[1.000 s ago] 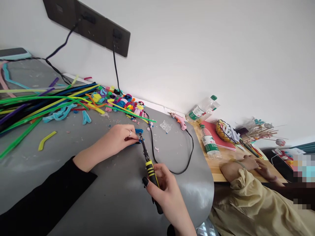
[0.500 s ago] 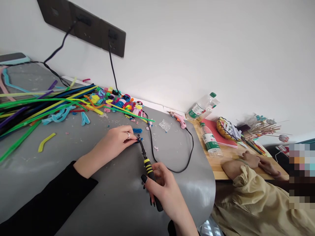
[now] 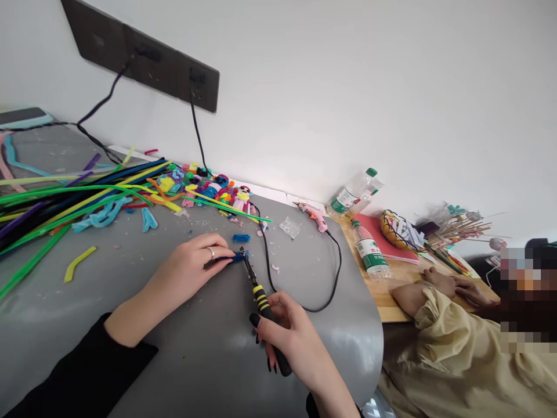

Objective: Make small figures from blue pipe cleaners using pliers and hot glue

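My left hand [image 3: 198, 261], with a ring on one finger, pinches a dark blue pipe-cleaner piece [image 3: 237, 257] just above the grey tabletop. My right hand [image 3: 289, 328] is wrapped around the black and yellow handles of a pair of pliers [image 3: 262, 299]. The jaws of the pliers are at the right end of the blue piece; whether they are closed on it I cannot tell. Just beyond the fingertips lies another short blue piece [image 3: 241, 238]. A yellow bent piece [image 3: 80, 263] rests to the left of my left hand.
Long coloured pipe cleaners [image 3: 87, 191] and small fuzzy figures [image 3: 221, 188] lie along the wall. A pink glue gun [image 3: 312, 216] trails a black cable [image 3: 337, 273] across the table. Bottles [image 3: 372, 252] stand and lean on the wooden table, where another person's hands [image 3: 439, 283] rest.
My left hand has shifted slightly left and towards me, and more of the blue piece shows between the fingers and the pliers. The pliers remain at its end. The camera view has tilted slightly.
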`<state>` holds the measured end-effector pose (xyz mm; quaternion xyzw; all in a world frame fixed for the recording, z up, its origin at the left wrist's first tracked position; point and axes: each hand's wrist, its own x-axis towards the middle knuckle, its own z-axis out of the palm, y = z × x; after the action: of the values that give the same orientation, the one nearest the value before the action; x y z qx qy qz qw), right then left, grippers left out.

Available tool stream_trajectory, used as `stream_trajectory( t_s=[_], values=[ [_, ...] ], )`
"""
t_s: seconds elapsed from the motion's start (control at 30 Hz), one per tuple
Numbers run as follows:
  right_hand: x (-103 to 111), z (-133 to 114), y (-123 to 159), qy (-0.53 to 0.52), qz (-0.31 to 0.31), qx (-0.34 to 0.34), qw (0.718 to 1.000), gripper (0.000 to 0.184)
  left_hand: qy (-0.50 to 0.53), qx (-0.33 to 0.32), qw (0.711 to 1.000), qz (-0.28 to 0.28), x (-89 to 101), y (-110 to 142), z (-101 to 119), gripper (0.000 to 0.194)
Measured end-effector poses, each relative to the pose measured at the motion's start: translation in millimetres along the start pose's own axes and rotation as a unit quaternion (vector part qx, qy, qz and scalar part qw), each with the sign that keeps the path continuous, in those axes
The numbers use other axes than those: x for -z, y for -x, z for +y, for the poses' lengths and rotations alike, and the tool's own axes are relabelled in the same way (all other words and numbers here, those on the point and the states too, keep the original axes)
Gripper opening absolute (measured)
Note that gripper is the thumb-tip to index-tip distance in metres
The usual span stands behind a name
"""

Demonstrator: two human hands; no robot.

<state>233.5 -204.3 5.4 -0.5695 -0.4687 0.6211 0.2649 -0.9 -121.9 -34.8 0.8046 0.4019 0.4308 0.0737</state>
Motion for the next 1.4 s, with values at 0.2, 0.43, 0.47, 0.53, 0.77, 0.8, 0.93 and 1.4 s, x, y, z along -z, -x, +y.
stream_trajectory(
  t_s=[0.2, 0.43, 0.47, 0.53, 0.77, 0.8, 0.93, 1.4],
  values=[
    [1, -3, -1, 0.012, -0.005, -0.010, 1.000, 0.042, -0.056, 0.082, 0.994, 0.039, 13.1, 20, 0, 0.029],
    [1, -7, 4, 0.003, 0.002, 0.021, 1.000, 0.042, -0.054, 0.160, 0.986, 0.002, 12.2, 21, -5, 0.036],
    [1, -8, 5, 0.000, 0.006, 0.028, 1.000, 0.042, -0.048, 0.162, 0.986, -0.011, 10.7, 20, -6, 0.039],
    [1, -11, 8, -0.003, 0.007, 0.041, 0.999, 0.043, -0.036, 0.158, 0.986, -0.032, 7.4, 19, -7, 0.045],
    [5, -19, 12, -0.029, -0.031, 0.053, 0.998, 0.045, -0.050, 0.138, 0.988, -0.057, 1.5, 22, -12, 0.049],
    [6, -19, 13, -0.032, -0.034, 0.051, 0.998, 0.045, -0.050, 0.135, 0.988, -0.061, 1.4, 22, -13, 0.048],
    [7, -10, 19, -0.026, 0.010, 0.048, 0.998, 0.043, -0.051, 0.135, 0.987, -0.065, 1.3, 22, -16, 0.044],
    [36, -61, 49, -0.074, 0.016, 0.116, 0.990, 0.066, -0.040, 0.146, 0.986, -0.074, 12.2, 22, -19, 0.046]
  ],
)
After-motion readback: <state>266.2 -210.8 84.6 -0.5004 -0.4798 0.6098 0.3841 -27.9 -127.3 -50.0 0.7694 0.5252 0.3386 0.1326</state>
